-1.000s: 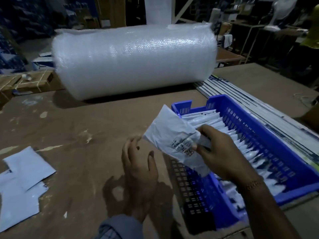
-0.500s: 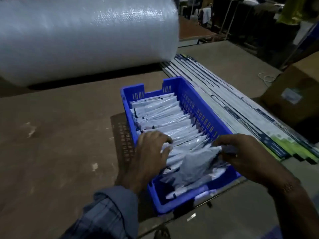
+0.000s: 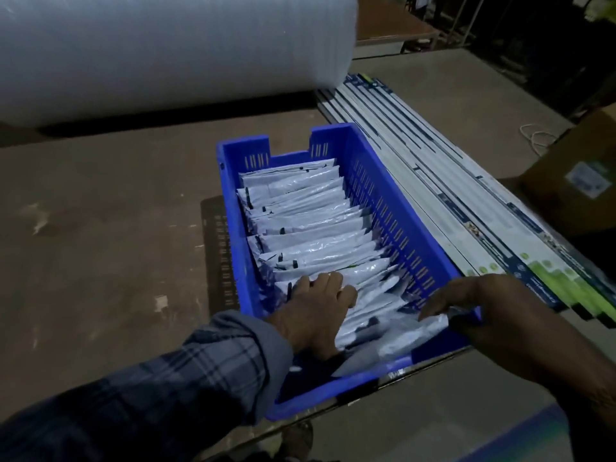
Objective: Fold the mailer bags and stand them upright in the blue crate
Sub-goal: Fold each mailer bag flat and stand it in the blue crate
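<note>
The blue crate (image 3: pixel 230 208) stands on the table near its front edge, filled with a row of white folded mailer bags (image 3: pixel 306 228) standing on edge. My left hand (image 3: pixel 313 315) is inside the crate at the near end of the row, fingers curled over the tops of the bags. My right hand (image 3: pixel 483 305) is at the crate's near right corner and pinches a folded mailer bag (image 3: pixel 431 325), which lies low against the last bags. Several bags at the near end lean and overlap.
A large roll of bubble wrap (image 3: pixel 166 51) lies across the back of the brown table (image 3: pixel 100 261). Long flat printed cartons (image 3: pixel 466 201) lie along the crate's right side. A cardboard box (image 3: pixel 580 175) stands at the far right.
The folded bag was carried from above the table down into the near end of the crate. My left hand moved from the table into the crate onto the row.
</note>
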`<control>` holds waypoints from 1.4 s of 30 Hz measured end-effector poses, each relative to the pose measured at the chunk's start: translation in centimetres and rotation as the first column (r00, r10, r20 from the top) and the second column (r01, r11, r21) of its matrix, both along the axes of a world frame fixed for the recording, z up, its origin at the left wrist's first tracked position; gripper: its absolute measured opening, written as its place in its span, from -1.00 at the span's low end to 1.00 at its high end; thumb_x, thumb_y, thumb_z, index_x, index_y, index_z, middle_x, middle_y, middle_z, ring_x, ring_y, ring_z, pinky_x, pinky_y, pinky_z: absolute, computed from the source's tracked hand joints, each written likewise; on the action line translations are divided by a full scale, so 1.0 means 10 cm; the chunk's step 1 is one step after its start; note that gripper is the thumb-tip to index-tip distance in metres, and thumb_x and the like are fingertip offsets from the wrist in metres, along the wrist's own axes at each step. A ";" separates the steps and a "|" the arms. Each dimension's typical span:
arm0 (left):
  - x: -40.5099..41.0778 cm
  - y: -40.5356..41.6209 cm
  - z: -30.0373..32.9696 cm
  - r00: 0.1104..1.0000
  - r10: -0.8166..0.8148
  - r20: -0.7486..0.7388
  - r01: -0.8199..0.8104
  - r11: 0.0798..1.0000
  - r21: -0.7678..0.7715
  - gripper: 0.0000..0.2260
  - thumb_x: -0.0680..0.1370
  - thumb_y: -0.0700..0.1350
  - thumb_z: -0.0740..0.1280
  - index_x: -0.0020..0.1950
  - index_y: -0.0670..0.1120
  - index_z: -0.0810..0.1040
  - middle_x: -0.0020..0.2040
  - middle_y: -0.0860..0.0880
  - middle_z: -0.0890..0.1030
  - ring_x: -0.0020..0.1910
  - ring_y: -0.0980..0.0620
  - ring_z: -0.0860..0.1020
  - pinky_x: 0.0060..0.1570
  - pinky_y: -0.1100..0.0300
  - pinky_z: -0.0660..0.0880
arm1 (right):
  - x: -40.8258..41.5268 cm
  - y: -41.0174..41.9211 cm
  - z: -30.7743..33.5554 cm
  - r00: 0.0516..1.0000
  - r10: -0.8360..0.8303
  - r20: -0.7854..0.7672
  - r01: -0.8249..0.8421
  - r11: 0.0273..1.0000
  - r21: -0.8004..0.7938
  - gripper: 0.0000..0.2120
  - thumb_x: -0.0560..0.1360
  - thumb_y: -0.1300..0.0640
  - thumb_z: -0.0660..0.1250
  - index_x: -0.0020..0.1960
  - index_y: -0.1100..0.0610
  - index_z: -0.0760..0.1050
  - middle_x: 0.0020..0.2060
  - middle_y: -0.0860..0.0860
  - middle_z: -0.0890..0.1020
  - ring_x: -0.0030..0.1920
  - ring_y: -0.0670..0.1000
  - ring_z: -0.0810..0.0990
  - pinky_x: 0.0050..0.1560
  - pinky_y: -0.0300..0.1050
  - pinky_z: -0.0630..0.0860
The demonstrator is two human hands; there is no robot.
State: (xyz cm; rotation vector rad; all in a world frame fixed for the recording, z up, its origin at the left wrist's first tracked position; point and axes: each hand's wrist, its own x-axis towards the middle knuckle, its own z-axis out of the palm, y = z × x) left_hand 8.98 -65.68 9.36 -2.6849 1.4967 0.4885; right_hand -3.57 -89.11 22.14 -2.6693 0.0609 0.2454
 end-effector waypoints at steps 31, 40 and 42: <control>0.21 0.37 0.40 0.893 0.335 -0.300 -0.411 0.880 -0.239 -0.53 0.56 -0.10 0.52 0.45 0.09 0.50 0.39 0.00 0.58 0.34 -0.06 0.55 0.35 -0.02 0.47 | 0.70 0.85 -0.71 0.923 0.141 -0.357 -0.286 0.874 -0.393 -0.68 0.34 0.07 0.56 0.08 0.05 0.68 0.02 0.07 0.72 0.05 0.12 0.69 0.06 -0.05 0.63; 0.30 1.20 0.42 0.855 0.516 -0.056 -0.442 0.665 -0.602 -0.69 0.63 0.12 0.41 0.36 0.10 0.59 0.53 -0.01 0.44 0.55 -0.07 0.33 0.49 -0.05 0.15 | 0.84 1.09 -0.43 0.995 -0.030 -0.092 -0.006 0.929 -0.371 -0.74 0.55 -0.16 0.43 0.08 0.01 0.65 -0.03 0.02 0.73 -0.01 0.07 0.68 0.04 -0.05 0.60; 0.28 1.39 0.37 0.814 0.561 -0.151 -0.533 0.618 -0.578 -0.52 0.63 0.30 0.31 0.52 0.18 0.46 0.71 -0.05 0.12 0.66 -0.09 0.11 0.55 -0.13 0.15 | 0.90 1.31 -0.34 0.999 -0.027 -0.019 0.021 0.966 -0.259 -0.71 0.56 -0.20 0.40 0.11 -0.01 0.64 -0.04 0.01 0.73 -0.03 0.05 0.68 0.03 -0.02 0.62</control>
